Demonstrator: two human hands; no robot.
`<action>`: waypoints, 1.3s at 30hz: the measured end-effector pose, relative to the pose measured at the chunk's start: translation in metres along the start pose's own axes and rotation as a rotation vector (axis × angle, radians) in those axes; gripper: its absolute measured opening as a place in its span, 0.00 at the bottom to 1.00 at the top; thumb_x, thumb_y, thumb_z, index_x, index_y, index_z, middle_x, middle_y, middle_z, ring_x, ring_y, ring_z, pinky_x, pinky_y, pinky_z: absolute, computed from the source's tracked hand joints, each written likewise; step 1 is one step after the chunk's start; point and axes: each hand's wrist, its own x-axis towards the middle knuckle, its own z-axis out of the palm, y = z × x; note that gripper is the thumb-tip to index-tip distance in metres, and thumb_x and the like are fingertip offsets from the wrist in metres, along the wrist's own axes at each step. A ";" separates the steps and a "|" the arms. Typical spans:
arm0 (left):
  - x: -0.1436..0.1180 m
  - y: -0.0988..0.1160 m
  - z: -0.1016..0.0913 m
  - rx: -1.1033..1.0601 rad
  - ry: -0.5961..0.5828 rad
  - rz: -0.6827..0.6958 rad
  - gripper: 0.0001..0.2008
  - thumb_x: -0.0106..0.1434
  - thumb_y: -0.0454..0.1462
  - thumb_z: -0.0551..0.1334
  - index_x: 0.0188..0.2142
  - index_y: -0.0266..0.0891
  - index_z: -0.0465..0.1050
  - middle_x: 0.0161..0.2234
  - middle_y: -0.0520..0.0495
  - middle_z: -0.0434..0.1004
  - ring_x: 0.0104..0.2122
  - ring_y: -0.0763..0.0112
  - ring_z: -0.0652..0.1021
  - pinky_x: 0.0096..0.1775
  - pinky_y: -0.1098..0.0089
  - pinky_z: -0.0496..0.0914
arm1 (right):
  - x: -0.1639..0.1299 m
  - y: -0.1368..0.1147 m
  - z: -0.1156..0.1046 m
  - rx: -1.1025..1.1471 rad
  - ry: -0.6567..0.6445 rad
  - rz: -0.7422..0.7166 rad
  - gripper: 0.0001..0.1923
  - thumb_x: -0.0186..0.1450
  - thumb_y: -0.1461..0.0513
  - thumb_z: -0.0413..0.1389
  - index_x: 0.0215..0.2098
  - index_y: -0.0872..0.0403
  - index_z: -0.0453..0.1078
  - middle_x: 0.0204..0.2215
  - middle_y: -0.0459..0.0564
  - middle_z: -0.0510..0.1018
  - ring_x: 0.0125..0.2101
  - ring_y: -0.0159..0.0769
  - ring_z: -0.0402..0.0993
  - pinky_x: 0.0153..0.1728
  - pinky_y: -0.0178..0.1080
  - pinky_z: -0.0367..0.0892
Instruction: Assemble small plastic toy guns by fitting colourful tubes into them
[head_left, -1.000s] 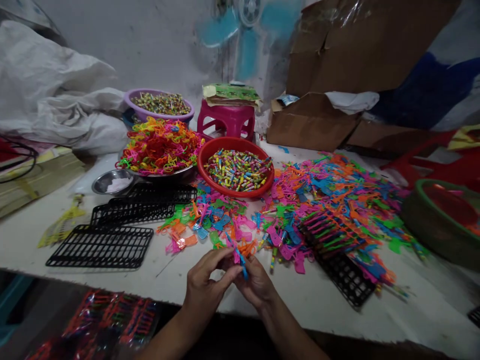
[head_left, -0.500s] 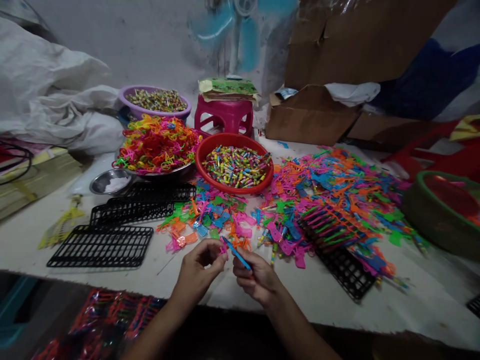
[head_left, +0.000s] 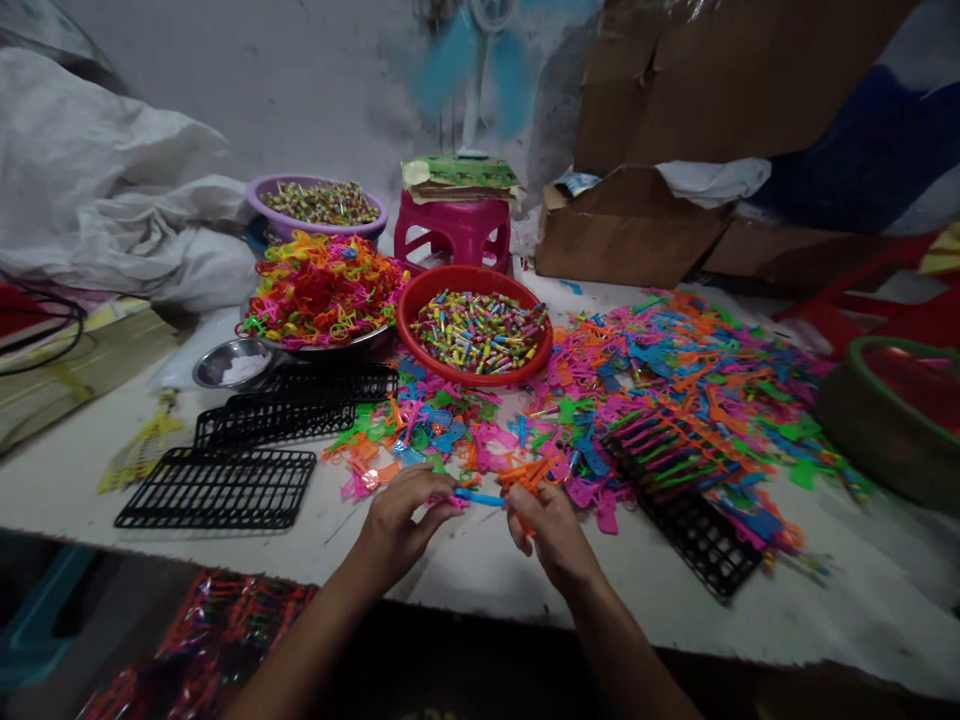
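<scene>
Close together above the front of the table are my two hands. My left hand (head_left: 409, 515) is closed, its thumb and forefinger pinching a small pink plastic piece (head_left: 459, 502) and the end of a thin blue plastic piece (head_left: 484, 498). The blue piece bridges the gap to my right hand (head_left: 551, 525). Closed fingers there grip an orange plastic piece (head_left: 529, 472), whose shape is partly hidden by the hand. Whether the right fingers also hold the blue piece's far end, I cannot tell. Just beyond lie loose colourful flat plastic pieces (head_left: 448, 435).
Behind stands a red basin (head_left: 549, 350) of small striped tubes. Left of it, a metal bowl (head_left: 352, 350) is heaped with bright plastic pieces. Black grid racks (head_left: 214, 490) lie at left; another rack (head_left: 701, 545), partly filled, is at right. A large loose pile (head_left: 675, 350) spreads behind it.
An orange piece now shows in my right hand, which has shifted slightly right. The blue piece has turned from slanting to nearly level and now reaches my left fingers. The view has shifted slightly.
</scene>
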 end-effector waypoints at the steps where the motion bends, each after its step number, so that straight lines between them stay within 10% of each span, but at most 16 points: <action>1: 0.000 0.000 -0.001 -0.020 0.009 -0.019 0.08 0.55 0.31 0.62 0.36 0.39 0.68 0.34 0.47 0.76 0.37 0.70 0.75 0.44 0.65 0.68 | -0.001 -0.003 -0.001 -0.086 0.006 -0.046 0.22 0.47 0.47 0.61 0.21 0.57 0.63 0.09 0.39 0.61 0.11 0.22 0.53 0.11 0.26 0.49; 17: 0.001 0.018 -0.007 -0.018 0.049 0.071 0.02 0.55 0.32 0.62 0.29 0.39 0.73 0.33 0.48 0.77 0.36 0.70 0.77 0.45 0.63 0.71 | -0.009 -0.018 0.006 -0.239 -0.074 -0.374 0.13 0.55 0.59 0.58 0.17 0.55 0.64 0.14 0.41 0.61 0.16 0.26 0.57 0.16 0.31 0.55; 39: -0.013 0.035 -0.011 0.108 0.065 0.307 0.18 0.53 0.24 0.61 0.43 0.39 0.65 0.40 0.43 0.75 0.39 0.67 0.76 0.50 0.46 0.63 | -0.028 -0.038 -0.004 -0.403 -0.218 -0.686 0.04 0.58 0.66 0.56 0.30 0.53 0.72 0.26 0.49 0.73 0.27 0.34 0.69 0.28 0.36 0.66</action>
